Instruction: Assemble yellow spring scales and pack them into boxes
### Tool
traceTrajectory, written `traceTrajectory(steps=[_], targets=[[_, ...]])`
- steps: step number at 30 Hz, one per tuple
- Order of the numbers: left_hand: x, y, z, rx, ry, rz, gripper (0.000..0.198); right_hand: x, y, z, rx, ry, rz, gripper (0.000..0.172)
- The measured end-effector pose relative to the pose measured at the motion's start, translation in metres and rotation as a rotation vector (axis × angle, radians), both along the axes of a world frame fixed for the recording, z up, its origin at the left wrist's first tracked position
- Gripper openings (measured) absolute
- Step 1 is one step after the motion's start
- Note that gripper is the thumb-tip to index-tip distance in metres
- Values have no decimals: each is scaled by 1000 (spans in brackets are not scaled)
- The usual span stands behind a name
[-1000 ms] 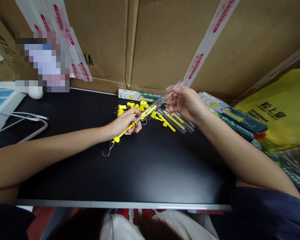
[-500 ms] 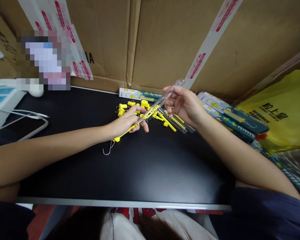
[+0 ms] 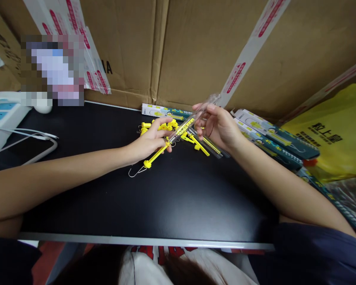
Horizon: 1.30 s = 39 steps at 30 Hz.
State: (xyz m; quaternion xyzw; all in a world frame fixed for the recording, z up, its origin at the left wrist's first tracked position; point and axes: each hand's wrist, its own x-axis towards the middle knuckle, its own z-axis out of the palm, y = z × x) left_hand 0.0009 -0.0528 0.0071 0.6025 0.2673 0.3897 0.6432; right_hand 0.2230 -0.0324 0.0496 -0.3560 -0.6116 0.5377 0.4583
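Note:
A tubular spring scale [image 3: 180,130] slants between my two hands, its clear tube up to the right and a yellow scale strip showing inside. From the tube's lower end a yellow rod [image 3: 157,155] sticks out, ending in a wire hook [image 3: 133,172]. My left hand [image 3: 150,140] has its fingers closed around the join of rod and tube. Higher up, my right hand [image 3: 218,124] grips the clear tube between thumb and fingers. Behind my left hand lie loose yellow caps and small springs [image 3: 169,124]. More yellow strips and clear tubes [image 3: 212,146] lie below my right hand.
One printed box [image 3: 166,112] lies along the back edge of the black table [image 3: 166,206]. Several more boxes [image 3: 273,136] are stacked at right, beside a yellow bag [image 3: 329,130]. A power strip [image 3: 7,116] and a phone [image 3: 20,152] with cables sit at left. Cardboard [image 3: 130,47] stands behind.
The yellow rod and hook have shifted up and to the right, and the yellow part inside the clear tube sits farther up. My left hand has turned slightly; my right hand stays nearly still.

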Motion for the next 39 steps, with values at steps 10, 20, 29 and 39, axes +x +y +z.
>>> traceTrajectory(steps=[10,20,29,39], targets=[[1,1,-5,103,-94,-77,79,-22,-25,-19,-72,-112,285,31],[2,-2,-3,146,47,76,49,-18,-20,-23,-28,-131,340,31],[1,5,-9,172,237,0,41,-1,-14,11,-10,-95,179,37],[1,-6,2,366,326,-110,38,9,-16,31,32,-134,97,41]])
